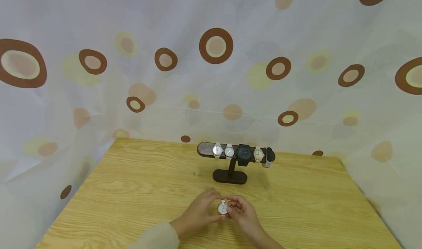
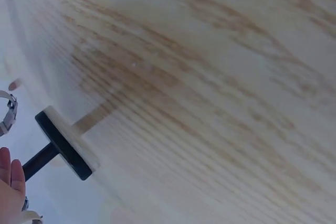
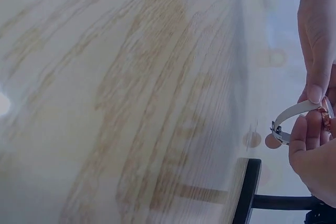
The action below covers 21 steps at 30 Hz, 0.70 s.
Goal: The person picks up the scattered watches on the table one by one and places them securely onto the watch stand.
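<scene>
A white-strapped wristwatch (image 1: 222, 207) with a pale round dial is held between both hands, over the near middle of the table. The left hand (image 1: 201, 210) grips it at the top and bottom, finger above and thumb below. From the right side, the right hand (image 1: 243, 215) pinches the case with its thumb on the dial edge. In the right wrist view the watch strap (image 3: 295, 110) forms a loop with a metal buckle, and the case edge looks rose gold. Only some fingers of the left hand (image 2: 11, 182) show at the left wrist view's edge.
A dark watch stand (image 1: 230, 177) stands behind the hands. Its bar carries several watches, among them a large black watch (image 1: 244, 153) and a dark-faced one (image 1: 270, 155) at the right end. The wood-grain table (image 1: 132, 190) meets a patterned sheet (image 1: 184, 84) behind and at the sides.
</scene>
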### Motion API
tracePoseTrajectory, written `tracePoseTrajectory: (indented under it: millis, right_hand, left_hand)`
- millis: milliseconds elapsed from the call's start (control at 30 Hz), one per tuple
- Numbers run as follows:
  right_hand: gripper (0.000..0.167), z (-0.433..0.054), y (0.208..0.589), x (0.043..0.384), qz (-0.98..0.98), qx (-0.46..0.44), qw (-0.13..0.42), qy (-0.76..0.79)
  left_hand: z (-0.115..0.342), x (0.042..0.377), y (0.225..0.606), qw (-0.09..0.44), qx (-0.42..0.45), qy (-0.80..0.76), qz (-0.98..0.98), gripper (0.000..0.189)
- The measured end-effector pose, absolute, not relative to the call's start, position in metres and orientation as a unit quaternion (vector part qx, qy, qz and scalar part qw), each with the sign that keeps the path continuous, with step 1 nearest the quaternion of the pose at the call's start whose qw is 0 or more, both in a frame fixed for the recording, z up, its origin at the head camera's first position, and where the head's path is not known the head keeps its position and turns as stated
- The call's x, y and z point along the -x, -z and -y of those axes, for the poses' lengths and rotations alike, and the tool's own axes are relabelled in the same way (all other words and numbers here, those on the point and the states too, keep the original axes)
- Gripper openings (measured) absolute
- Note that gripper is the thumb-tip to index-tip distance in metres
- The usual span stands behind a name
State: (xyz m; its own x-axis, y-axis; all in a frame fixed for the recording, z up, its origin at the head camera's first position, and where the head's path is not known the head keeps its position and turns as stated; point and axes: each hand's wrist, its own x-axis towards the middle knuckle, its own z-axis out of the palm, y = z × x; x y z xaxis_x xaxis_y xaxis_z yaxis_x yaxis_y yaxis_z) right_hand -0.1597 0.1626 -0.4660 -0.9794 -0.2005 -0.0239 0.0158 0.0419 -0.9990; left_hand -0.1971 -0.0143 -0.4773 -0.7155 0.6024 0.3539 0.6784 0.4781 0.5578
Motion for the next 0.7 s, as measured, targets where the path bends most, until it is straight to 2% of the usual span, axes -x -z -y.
tracePoseTrajectory:
  millis: [100, 267, 400, 500, 600, 700]
  right_hand:
    - [0.039, -0.163, 0.466, 0.159, -0.721, 0.071, 0.071, 0.686]
    - [0.039, -0.163, 0.466, 0.159, -0.721, 0.079, 0.060, 0.686]
    - [0.039, -0.164, 0.467, 0.161, -0.729, 0.063, 0.038, 0.680]
    - [0.035, -0.167, 0.468, 0.164, -0.758, 0.050, -0.026, 0.650]
    - [0.027, -0.179, 0.474, 0.169, -0.804, 0.069, -0.137, 0.574]
    - [0.026, -0.197, 0.481, 0.175, -0.842, 0.093, -0.247, 0.471]
  left_hand:
    - [0.014, 0.199, 0.475, 0.063, 0.386, 0.338, 0.856, 0.045]
    - [0.015, 0.204, 0.474, 0.120, 0.424, 0.293, 0.848, 0.042]
    - [0.017, 0.207, 0.473, 0.146, 0.440, 0.277, 0.842, 0.039]
    - [0.019, 0.209, 0.471, 0.155, 0.438, 0.275, 0.842, 0.039]
    - [0.025, 0.211, 0.471, 0.154, 0.423, 0.274, 0.850, 0.041]
    - [0.032, 0.213, 0.472, 0.126, 0.397, 0.278, 0.865, 0.043]
